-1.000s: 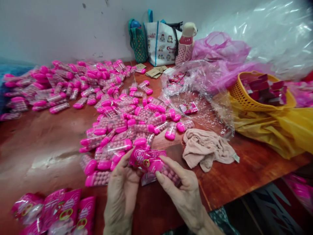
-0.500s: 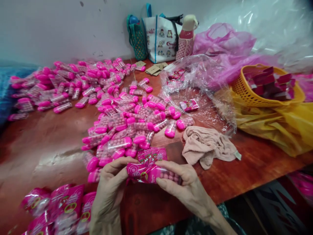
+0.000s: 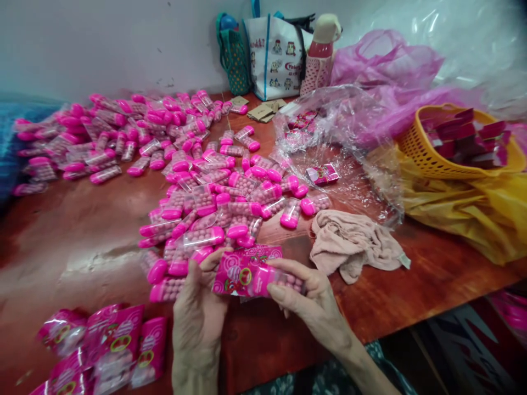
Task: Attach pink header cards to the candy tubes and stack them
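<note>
A pink printed packet (image 3: 239, 277) is held up between my two hands, with pink balls showing through its clear right end. My right hand (image 3: 308, 299) pinches that end between thumb and fingers. At the packet's left edge is my left hand (image 3: 203, 304), its fingers behind the packet and its palm partly turned up. Just beyond lies a heap of clear containers (image 3: 206, 203) with bright pink caps, filled with pink balls. Several filled pink packets (image 3: 119, 351) rest on the table at the lower left.
A beige cloth (image 3: 354, 244) lies right of my hands. Behind it is crumpled clear plastic (image 3: 349, 186) with a small pink card (image 3: 323, 174). A yellow basket (image 3: 428, 148) stands right; a white bag (image 3: 275, 66) and pink bottle (image 3: 319, 60) stand at the wall.
The packet now shows its printed front flatter and more fully. My left hand has shifted right, with its thumb off the packet's front and its palm more open.
</note>
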Tool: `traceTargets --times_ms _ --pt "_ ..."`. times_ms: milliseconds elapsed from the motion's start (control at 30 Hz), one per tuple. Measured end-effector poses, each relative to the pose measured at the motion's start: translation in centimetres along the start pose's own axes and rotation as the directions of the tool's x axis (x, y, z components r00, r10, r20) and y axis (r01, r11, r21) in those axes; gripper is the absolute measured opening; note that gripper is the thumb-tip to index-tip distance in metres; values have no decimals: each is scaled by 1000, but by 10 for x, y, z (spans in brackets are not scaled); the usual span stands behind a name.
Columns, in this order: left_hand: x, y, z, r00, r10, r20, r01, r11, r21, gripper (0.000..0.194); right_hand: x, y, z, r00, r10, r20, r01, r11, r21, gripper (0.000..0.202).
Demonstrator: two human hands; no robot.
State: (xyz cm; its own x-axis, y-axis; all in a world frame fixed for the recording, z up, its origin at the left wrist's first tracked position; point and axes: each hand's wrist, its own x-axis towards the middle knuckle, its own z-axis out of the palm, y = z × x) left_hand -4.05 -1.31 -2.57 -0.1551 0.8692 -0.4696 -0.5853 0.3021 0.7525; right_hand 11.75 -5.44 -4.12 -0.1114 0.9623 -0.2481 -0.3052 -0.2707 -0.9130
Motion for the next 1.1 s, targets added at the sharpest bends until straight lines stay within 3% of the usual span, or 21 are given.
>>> traceTargets --times_ms 100,167,300,433,600,700,867,1100 --pt "-6 -5 5 987 -12 160 10 1000 16 56 1 0 1 999 -25 -44 26 1000 8 33" --pt "-10 -9 10 979 -31 204 19 998 61 48 2 -1 3 998 -41 -53 41 999 0 32" --pt "-14 -15 17 989 -28 143 8 990 138 23 1 -7 8 998 -64 -3 62 985 -159 23" --pt "-14 -15 16 988 -25 153 5 992 127 18 0 -12 13 996 -85 39 93 955 -282 15" --pt "-15 -14 16 979 -55 198 27 989 145 13 -4 -9 19 999 -53 15 55 970 -235 16" --pt "-15 -16 18 981 -83 176 56 987 154 10 -5 -7 24 998 -52 -41 41 971 -235 14" --pt "-13 -20 18 989 -35 142 24 997 76 9 -6 -2 31 994 -76 -79 52 960 -277 17" --pt "-12 -22 16 976 -107 189 85 989 122 17 -8 3 30 998 -27 -65 18 991 -131 17"
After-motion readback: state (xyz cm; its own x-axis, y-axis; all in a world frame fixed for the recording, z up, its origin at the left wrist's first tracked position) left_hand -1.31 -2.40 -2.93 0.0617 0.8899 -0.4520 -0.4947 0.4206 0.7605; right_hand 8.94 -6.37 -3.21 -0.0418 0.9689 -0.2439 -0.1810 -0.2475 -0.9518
